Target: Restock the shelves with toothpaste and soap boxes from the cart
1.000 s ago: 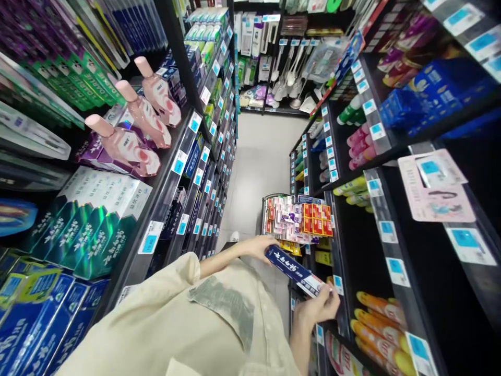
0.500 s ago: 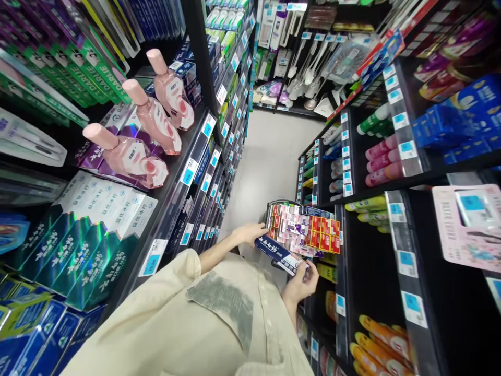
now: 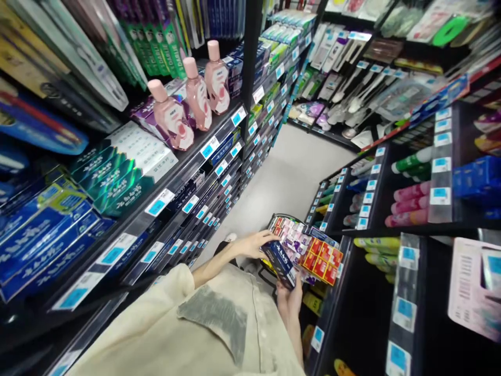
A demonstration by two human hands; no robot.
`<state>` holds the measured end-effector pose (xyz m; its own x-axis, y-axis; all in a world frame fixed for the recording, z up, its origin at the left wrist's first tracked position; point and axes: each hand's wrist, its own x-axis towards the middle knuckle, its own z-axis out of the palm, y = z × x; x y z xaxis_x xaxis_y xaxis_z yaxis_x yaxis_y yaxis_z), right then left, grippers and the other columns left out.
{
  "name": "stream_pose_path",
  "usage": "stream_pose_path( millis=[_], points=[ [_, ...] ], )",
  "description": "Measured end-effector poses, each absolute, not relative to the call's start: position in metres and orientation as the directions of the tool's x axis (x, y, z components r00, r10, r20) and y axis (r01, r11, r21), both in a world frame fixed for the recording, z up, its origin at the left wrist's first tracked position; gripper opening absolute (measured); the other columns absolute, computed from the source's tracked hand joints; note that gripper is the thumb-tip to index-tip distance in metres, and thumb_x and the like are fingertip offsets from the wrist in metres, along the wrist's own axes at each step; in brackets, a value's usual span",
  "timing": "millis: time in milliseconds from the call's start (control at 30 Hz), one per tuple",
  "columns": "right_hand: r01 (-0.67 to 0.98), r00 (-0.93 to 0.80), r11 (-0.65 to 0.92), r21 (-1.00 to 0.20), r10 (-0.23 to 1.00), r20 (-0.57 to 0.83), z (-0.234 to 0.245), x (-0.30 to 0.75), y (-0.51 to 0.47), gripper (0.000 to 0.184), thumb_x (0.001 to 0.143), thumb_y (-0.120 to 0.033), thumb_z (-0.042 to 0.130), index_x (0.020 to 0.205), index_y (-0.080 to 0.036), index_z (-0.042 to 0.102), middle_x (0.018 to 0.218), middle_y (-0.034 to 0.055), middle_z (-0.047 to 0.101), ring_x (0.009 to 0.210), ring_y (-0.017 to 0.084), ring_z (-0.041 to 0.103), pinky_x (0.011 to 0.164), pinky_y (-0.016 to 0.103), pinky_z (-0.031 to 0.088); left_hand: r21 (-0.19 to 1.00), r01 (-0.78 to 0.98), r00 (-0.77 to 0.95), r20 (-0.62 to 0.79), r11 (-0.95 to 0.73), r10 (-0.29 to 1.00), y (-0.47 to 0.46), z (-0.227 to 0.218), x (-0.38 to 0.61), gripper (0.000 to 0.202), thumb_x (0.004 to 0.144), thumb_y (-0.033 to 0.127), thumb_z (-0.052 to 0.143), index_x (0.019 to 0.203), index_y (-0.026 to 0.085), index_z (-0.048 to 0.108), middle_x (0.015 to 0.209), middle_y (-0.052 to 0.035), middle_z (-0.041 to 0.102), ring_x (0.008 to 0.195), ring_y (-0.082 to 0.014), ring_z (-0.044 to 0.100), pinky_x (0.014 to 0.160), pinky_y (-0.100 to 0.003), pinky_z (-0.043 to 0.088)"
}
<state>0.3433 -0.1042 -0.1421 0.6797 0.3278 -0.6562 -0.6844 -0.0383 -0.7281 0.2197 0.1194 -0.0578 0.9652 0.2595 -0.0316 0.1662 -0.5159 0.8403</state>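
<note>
A dark blue toothpaste box (image 3: pixel 278 263) with white lettering is held between my two hands, tilted down to the right. At its upper left end, my left hand (image 3: pixel 253 244) grips it with the fingers over the edge. My right hand (image 3: pixel 290 296) is closed around the lower end, its fingers partly hidden by the box. Just beyond the box stands a cart or basket (image 3: pixel 277 218) filled with small red, white and purple boxes (image 3: pixel 321 259).
On the left shelf stand pink bottles (image 3: pixel 172 117), green toothpaste boxes (image 3: pixel 125 193) and blue boxes (image 3: pixel 47 243). The right shelf (image 3: pixel 415 230) holds coloured tubes. Between them runs a pale floor (image 3: pixel 289 167) to a rack of hanging brushes (image 3: pixel 360 96).
The toothpaste box has turned and is now steeper, showing more of its dark side. My right hand has moved lower and to the left, and the view has swung toward the left shelf.
</note>
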Motion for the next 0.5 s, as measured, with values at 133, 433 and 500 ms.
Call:
stream_pose_path(
  millis=[133, 433, 500],
  points=[
    [-0.694, 0.69, -0.067, -0.717, 0.224, -0.689, -0.149, 0.359, -0.117, 0.052, 0.07, -0.057, 0.081, 0.108, -0.023, 0.067, 0.104, 0.0018, 0.072, 0.075, 0.015, 0.064, 0.055, 0.023, 0.048, 0.823, 0.322, 0.894, -0.102, -0.469, 0.436, 0.069, -0.077, 0.198, 0.078, 0.086, 0.034, 0.08, 0.156, 0.029, 0.045, 0.151, -0.0114, 0.054, 0.126, -0.0296, 0.065, 0.104, -0.038, 0.055],
    [-0.436, 0.8, -0.214, -0.874, 0.353, -0.485, -0.124, 0.382, -0.139, 0.057, 0.073, -0.058, 0.084, 0.114, -0.021, 0.071, 0.109, 0.0036, 0.069, 0.083, 0.016, 0.064, 0.061, 0.025, 0.052, 0.792, 0.491, 0.749, -0.171, -0.363, 0.64, -0.028, -0.096, 0.155, 0.066, 0.085, 0.02, 0.072, 0.147, 0.024, 0.052, 0.146, -0.0098, 0.062, 0.128, -0.0273, 0.066, 0.109, -0.038, 0.053],
    [-0.476, 0.791, -0.186, -0.86, 0.336, -0.511, -0.13, 0.386, -0.146, 0.055, 0.071, -0.056, 0.085, 0.113, -0.022, 0.072, 0.105, 0.0022, 0.07, 0.079, 0.016, 0.064, 0.06, 0.025, 0.052, 0.755, 0.527, 0.753, -0.2, -0.391, 0.627, -0.031, -0.09, 0.161, 0.066, 0.086, 0.023, 0.071, 0.149, 0.024, 0.051, 0.147, -0.01, 0.061, 0.126, -0.028, 0.067, 0.107, -0.038, 0.054]
  ],
)
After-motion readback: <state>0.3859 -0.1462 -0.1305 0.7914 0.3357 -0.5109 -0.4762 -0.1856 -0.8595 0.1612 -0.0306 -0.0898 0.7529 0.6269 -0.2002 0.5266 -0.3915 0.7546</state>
